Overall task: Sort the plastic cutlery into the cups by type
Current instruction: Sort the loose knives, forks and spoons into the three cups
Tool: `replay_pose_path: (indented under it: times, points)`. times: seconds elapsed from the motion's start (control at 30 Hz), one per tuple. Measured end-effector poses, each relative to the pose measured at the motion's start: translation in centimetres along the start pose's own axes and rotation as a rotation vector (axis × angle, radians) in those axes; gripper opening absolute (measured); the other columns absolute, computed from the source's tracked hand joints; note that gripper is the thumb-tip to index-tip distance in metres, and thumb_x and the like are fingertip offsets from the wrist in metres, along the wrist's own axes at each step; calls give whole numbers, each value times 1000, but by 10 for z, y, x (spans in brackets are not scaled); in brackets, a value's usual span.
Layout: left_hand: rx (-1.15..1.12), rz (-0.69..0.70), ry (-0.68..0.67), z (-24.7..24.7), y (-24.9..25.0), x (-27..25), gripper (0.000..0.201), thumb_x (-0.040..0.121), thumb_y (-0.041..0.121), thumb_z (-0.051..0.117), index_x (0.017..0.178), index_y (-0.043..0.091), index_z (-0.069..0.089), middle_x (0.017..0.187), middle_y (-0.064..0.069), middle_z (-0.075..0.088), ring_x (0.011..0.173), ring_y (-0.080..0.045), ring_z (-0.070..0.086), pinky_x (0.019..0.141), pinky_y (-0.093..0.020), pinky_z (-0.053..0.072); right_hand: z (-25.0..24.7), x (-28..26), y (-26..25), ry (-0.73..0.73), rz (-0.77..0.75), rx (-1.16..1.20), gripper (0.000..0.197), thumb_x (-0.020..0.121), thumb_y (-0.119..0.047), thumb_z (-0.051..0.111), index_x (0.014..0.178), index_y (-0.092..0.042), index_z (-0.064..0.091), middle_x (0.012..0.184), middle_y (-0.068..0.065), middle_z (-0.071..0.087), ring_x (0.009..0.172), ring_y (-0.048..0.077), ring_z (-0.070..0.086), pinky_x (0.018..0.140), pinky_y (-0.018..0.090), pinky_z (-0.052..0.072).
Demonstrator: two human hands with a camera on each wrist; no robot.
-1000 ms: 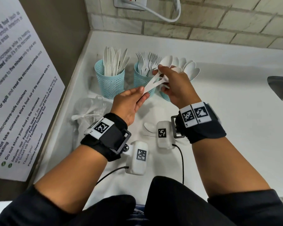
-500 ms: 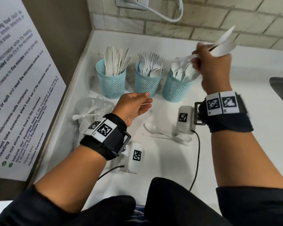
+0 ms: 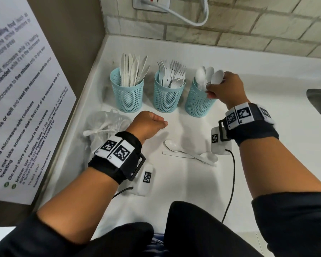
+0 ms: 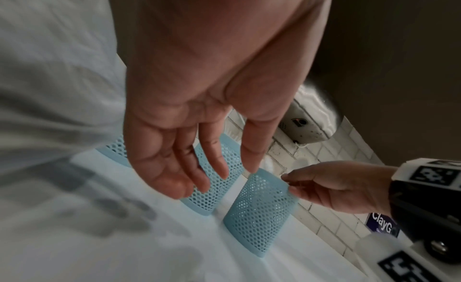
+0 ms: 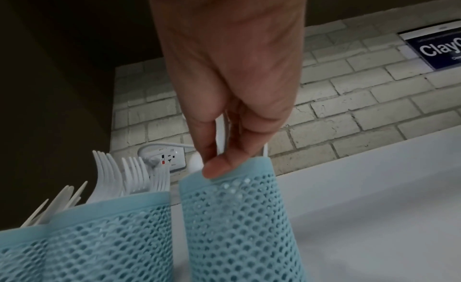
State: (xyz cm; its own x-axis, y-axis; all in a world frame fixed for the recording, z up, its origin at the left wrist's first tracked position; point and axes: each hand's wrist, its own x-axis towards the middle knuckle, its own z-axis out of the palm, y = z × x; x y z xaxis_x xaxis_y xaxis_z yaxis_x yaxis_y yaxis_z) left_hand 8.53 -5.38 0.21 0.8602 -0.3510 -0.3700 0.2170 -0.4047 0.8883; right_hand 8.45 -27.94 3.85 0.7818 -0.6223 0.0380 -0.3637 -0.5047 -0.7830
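Observation:
Three blue mesh cups stand in a row: the knife cup (image 3: 127, 98), the fork cup (image 3: 168, 99) and the spoon cup (image 3: 197, 104). My right hand (image 3: 214, 89) is at the spoon cup's rim and pinches white spoons (image 3: 217, 78) whose handles go down into the cup. In the right wrist view the fingers (image 5: 212, 140) clamp a white handle (image 5: 222, 132) above the spoon cup (image 5: 239, 217). My left hand (image 3: 156, 123) hovers in front of the cups, and in the left wrist view its fingers (image 4: 194, 158) hang relaxed and hold nothing. Two loose spoons (image 3: 171, 145) lie on the counter.
A clear plastic bag (image 3: 104, 127) with more white cutlery lies left of my left hand. A notice board (image 3: 17, 89) stands along the left side and a brick wall with a socket (image 3: 152, 2) at the back. A sink edge (image 3: 319, 101) shows at the right.
My left hand let go of the spoons and drew back in front of the cups. My right hand lifted them high to the right, then brought them down to the spoon cup.

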Motion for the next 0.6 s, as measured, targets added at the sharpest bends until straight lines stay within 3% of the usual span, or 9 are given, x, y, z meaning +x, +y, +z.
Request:
replay_pose_path:
  times: [0.1, 0.2, 0.23, 0.27, 0.3, 0.37, 0.43, 0.5, 0.6]
  points:
    - [65, 3, -11, -1, -1, 1, 32, 86, 16, 65, 115, 3, 61, 107, -9, 63, 95, -16, 56, 78, -25, 47, -7, -1, -8, -16, 20, 17, 51, 77, -6, 69, 124, -4, 49, 110, 15, 62, 63, 12, 64, 60, 19, 58]
    - [227, 40, -31, 1, -3, 2, 36, 86, 19, 65, 118, 3, 61, 120, -10, 62, 111, -22, 57, 93, -27, 44, -18, -12, -21, 127, -144, -180, 53, 77, -18, 71, 124, -9, 50, 112, 12, 58, 97, 21, 61, 81, 24, 48]
    - [305, 57, -38, 2, -5, 2, 37, 85, 20, 66, 118, 4, 61, 122, -10, 61, 114, -23, 56, 96, -28, 43, -23, -20, -28, 170, -204, -219, 43, 77, -21, 71, 116, -10, 56, 103, 8, 60, 95, 19, 59, 78, 22, 44]
    - [378, 71, -47, 3, -6, 2, 37, 85, 22, 66, 117, 4, 61, 123, -10, 60, 115, -23, 55, 97, -28, 42, -28, -26, -34, 159, -238, -246, 32, 77, -21, 71, 106, -9, 62, 88, 2, 59, 82, 15, 59, 71, 19, 43]
    - [439, 85, -61, 5, -8, 2, 37, 84, 24, 66, 116, 6, 61, 124, -9, 59, 116, -22, 55, 98, -28, 42, -31, -32, -38, 65, -256, -296, 24, 77, -19, 72, 96, -6, 65, 74, -3, 57, 67, 10, 55, 62, 15, 45]
    - [526, 102, -119, 8, -10, 1, 36, 83, 26, 67, 116, 11, 60, 126, -6, 57, 117, -20, 53, 99, -27, 40, -33, -48, -39, -322, -174, -519, 25, 76, -23, 75, 89, -4, 67, 64, -4, 57, 58, 9, 52, 53, 9, 43]
    - [623, 132, -208, 12, -11, -2, 40, 83, 28, 67, 120, 16, 58, 129, -4, 55, 119, -17, 52, 102, -27, 39, -29, -58, -28, -666, 1, -755, 39, 72, -34, 77, 99, -8, 67, 73, 0, 64, 75, 18, 62, 72, 22, 50]
    - [731, 171, -270, 16, -13, -5, 48, 82, 30, 68, 127, 19, 52, 133, -5, 51, 122, -20, 50, 105, -30, 37, -21, -64, -13, -767, 119, -952, 57, 62, -48, 81, 105, -14, 66, 90, 2, 69, 93, 22, 64, 90, 35, 50]
    - [794, 193, -308, 22, -17, -6, 54, 84, 30, 66, 133, 28, 45, 133, -9, 42, 124, -27, 45, 107, -35, 36, -7, -68, 5, -845, 202, -1105, 74, 42, -63, 82, 99, -18, 67, 97, 2, 69, 94, 25, 65, 91, 41, 52]
